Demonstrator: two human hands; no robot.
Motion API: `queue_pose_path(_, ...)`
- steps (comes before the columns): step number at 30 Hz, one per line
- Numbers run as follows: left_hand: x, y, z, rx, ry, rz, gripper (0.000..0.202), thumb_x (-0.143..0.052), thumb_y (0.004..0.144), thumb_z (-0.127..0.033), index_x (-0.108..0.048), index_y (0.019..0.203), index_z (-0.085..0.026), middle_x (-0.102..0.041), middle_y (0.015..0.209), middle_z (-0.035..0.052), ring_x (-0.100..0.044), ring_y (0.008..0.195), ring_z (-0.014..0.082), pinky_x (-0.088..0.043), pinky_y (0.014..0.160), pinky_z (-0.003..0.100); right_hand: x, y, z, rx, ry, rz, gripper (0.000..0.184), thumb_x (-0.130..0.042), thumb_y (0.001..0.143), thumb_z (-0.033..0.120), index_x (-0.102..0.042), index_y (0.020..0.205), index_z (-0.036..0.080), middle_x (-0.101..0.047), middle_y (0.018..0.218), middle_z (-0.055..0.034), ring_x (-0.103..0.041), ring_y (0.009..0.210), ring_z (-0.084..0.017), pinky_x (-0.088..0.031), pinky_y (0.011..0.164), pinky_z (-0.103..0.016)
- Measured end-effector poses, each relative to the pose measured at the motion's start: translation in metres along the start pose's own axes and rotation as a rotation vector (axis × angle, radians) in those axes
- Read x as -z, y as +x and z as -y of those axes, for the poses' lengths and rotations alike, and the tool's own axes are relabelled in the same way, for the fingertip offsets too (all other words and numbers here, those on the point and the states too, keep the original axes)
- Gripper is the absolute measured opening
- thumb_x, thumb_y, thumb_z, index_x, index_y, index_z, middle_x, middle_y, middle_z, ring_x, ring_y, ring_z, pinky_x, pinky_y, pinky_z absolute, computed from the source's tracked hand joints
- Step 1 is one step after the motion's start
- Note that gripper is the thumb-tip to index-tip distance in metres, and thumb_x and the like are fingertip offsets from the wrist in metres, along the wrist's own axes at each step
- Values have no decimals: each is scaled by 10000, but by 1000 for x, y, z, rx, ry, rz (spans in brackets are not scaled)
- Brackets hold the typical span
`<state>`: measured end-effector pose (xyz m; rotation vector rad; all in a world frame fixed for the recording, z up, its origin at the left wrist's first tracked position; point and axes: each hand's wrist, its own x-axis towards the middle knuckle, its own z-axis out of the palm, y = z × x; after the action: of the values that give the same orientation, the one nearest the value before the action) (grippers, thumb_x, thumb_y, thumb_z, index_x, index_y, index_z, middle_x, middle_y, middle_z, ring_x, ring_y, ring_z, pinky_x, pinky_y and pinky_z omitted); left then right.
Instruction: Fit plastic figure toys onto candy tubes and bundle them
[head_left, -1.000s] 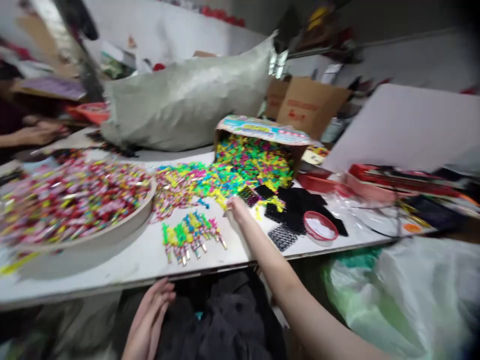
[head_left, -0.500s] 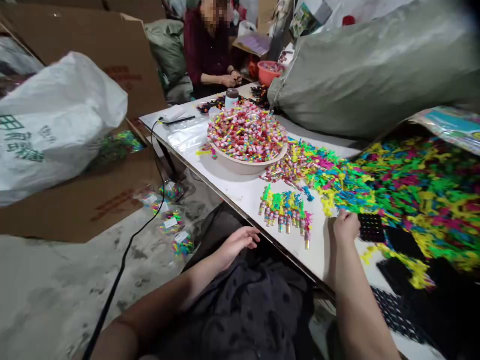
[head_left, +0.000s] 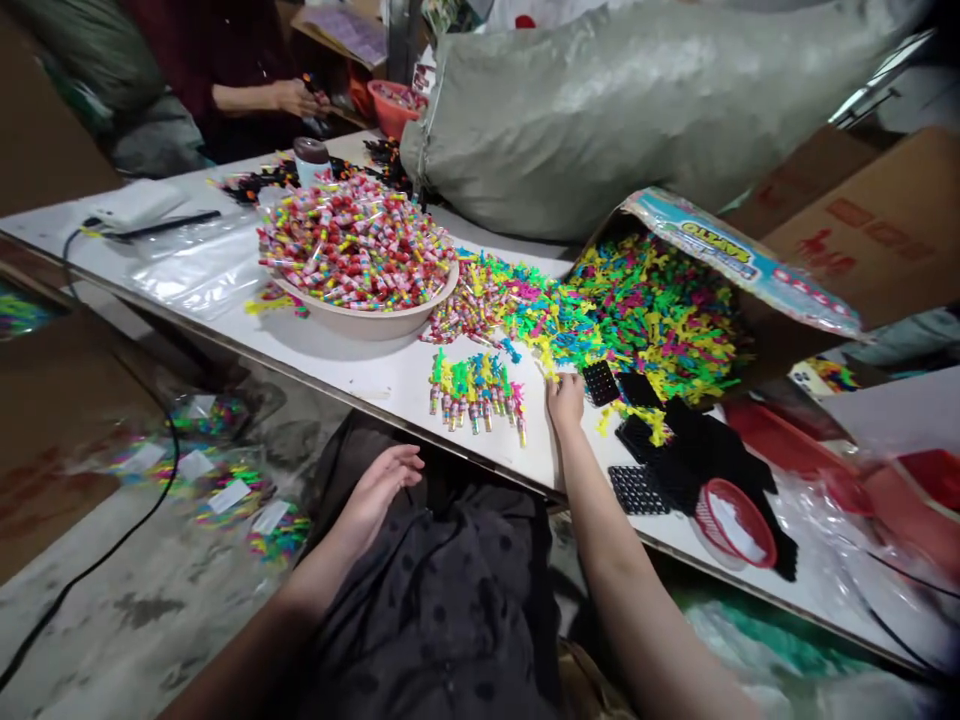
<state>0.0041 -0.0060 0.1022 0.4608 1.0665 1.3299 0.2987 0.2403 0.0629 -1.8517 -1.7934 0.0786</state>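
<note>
Over at the long white table (head_left: 405, 375), the view's swung a bit right but not much else has moved, from what I can see; right hand (head_left: 566, 402) is still at the edge of the toy pile (head_left: 559, 315), fingers pinched together by some yellow toys (head_left: 546, 358), can't tell if it's got one; left hand (head_left: 379, 490) is half open and empty above the lap (head_left: 450, 600); row of toys (head_left: 480, 390) looks the same, so I'd guess nothing's been added.

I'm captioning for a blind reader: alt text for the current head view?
Right hand at the edge of a colourful heap of small pieces spilling from a box; left hand above the lap; heaped basin on the table.
</note>
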Motion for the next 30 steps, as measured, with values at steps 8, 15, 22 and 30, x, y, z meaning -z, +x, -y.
queue_pose_path(8,-19,-1,3,-5,39,46,283,-619,720,-306,-631,973,-178,-619,893,45,-552,787,140,-405,775,257,46,-42,32,10,243,35,348,-378,842,388,-513,1038,135,-605,821,-68,-546,681,-158,-432,641,-267)
queue_pose_path(15,-72,14,8,-2,59,242,380,-701,646,-349,-624,973,-172,-618,859,29,-539,770,131,-399,775,265,95,-153,111,265,632,565,232,-523,803,326,-558,1018,246,-568,651,23,-455,473,-103,-342,481,-230)
queue_pose_path(22,-86,12,9,-12,-191,164,249,-725,643,-331,-607,772,-153,-567,725,-20,-511,694,89,-400,709,230,105,-166,125,-50,1261,541,384,-518,755,315,-462,1134,291,-504,599,60,-365,418,-88,-276,421,-221)
queue_pose_path(30,-88,0,17,178,-85,362,280,-749,603,-380,-662,694,-130,-591,948,38,-519,836,132,-390,792,259,108,-147,118,-544,1866,336,199,-401,784,350,-547,854,233,-219,530,87,-51,369,-80,-143,347,-243)
